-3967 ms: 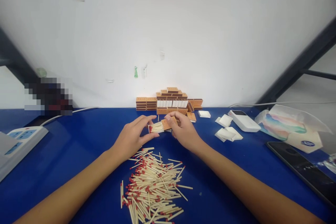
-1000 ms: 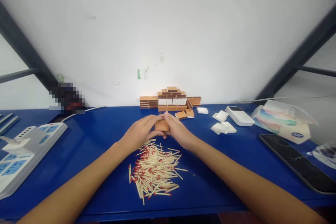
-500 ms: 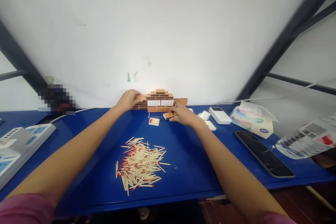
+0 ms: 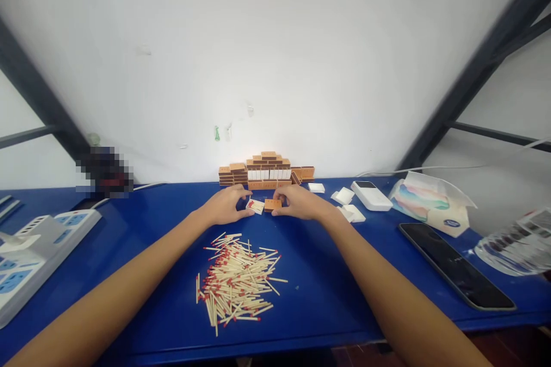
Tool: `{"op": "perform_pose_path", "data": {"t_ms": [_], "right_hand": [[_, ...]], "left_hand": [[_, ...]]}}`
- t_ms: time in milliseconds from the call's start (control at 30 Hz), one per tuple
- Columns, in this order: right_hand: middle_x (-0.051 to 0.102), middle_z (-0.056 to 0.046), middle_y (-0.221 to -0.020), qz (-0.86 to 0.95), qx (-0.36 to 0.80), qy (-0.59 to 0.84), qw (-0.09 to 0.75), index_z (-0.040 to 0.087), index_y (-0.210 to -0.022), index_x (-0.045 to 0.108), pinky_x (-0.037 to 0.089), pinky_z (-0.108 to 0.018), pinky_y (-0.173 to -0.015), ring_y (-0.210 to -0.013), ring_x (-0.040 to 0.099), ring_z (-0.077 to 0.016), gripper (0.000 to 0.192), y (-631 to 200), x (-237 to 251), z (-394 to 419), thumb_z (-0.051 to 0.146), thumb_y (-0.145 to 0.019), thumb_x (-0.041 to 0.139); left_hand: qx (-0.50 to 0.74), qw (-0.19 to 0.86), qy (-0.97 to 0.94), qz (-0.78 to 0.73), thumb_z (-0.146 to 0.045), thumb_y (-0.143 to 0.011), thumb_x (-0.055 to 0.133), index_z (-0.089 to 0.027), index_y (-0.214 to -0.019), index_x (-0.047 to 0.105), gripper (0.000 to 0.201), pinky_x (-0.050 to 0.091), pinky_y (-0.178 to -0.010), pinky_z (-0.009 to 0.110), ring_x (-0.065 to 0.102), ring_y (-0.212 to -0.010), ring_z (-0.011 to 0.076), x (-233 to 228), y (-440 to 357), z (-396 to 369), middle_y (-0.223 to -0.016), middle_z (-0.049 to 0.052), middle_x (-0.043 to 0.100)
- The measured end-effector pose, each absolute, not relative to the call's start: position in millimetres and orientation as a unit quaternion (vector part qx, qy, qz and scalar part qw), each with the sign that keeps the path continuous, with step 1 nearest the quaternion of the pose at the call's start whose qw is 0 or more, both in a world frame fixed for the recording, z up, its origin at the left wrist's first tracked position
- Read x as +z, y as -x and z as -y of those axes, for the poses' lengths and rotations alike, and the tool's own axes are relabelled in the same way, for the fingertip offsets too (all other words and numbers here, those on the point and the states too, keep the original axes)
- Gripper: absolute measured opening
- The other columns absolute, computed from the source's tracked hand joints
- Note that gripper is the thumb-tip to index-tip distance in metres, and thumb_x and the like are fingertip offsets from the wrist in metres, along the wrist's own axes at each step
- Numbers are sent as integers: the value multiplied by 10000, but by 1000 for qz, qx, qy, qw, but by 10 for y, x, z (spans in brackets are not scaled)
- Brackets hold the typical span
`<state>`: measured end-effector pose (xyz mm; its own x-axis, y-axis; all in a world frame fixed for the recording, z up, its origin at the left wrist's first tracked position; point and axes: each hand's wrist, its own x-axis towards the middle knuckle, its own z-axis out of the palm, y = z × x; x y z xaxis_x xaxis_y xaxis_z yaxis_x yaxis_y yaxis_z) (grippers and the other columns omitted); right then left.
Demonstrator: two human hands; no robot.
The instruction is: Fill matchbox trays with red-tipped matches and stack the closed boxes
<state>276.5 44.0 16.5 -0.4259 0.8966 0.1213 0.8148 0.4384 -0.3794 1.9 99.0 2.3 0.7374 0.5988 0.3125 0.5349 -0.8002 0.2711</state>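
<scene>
My left hand (image 4: 226, 205) closes thumb and fingers on the left end of a small white matchbox tray (image 4: 257, 207) with some red-tipped matches in it. Just right of the tray, my right hand (image 4: 297, 202) pinches an orange matchbox (image 4: 272, 205) with dark sides. The two pieces are close together, end toward end. Behind both hands stands a stepped wall of stacked matchboxes (image 4: 268, 164), with a row of white trays (image 4: 270, 174) set upright in its middle. A large heap of loose matches (image 4: 236, 278) lies in front.
White empty trays (image 4: 344, 195), a white device (image 4: 371, 195), a tissue pack (image 4: 426, 203), a dark phone (image 4: 456, 266) and a clear bottle (image 4: 519, 243) are on the right. A power strip (image 4: 47, 258) lies left on the blue table (image 4: 146, 321); a white wall rises behind.
My left hand has let go of a matchbox on the stack's left end and come forward to the tray with matches. My right hand has brought its matchbox closer to that tray.
</scene>
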Motion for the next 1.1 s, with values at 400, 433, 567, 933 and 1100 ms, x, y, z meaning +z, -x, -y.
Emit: {"op": "perform_pose_path", "data": {"t_ms": [400,433,567,933,1100], "right_hand": [[709,-52,-881,816,223,466,259,181,-1099,738,489,-326,-729,-778,641,-190,351,-2490,55,-405,373,-824,842],[707,-54,-887,807,242,461,280,183,-1094,741,496,-334,-728,-770,638,-189,352,-2453,34,-396,369,-813,844],[712,-79,-1008,742,369,421,369,181,-1129,710,529,-346,-694,-777,639,-182,418,-2286,-42,-341,409,-801,832],[662,-31,-883,664,450,405,440,200,-1121,670,469,-300,-613,-687,565,-139,360,-1870,49,28,515,-948,695],[661,-23,-889,682,504,364,385,200,-1127,677,475,-307,-650,-705,550,-138,323,-1811,86,122,457,-937,725]], "left_hand": [[287,245,-849,-369,-483,-793,872,-186,-1017,740,394,491,-654,286,612,-673,151,-91,223,-756,-830,9,693],[320,289,-817,-382,-469,-743,908,-180,-1032,745,440,511,-659,293,623,-670,153,-117,257,-718,-819,11,698],[412,432,-697,-398,-395,-623,976,-145,-1059,752,550,601,-774,342,736,-806,199,-174,279,-597,-911,68,766],[484,372,-732,-302,-482,-697,958,-209,-1091,748,524,568,-647,290,636,-715,136,-137,80,-247,-867,13,645],[478,153,-823,-265,-749,-799,761,-257,-1444,573,833,495,-1091,561,536,-1341,337,-60,109,-164,-1436,165,556]]}}
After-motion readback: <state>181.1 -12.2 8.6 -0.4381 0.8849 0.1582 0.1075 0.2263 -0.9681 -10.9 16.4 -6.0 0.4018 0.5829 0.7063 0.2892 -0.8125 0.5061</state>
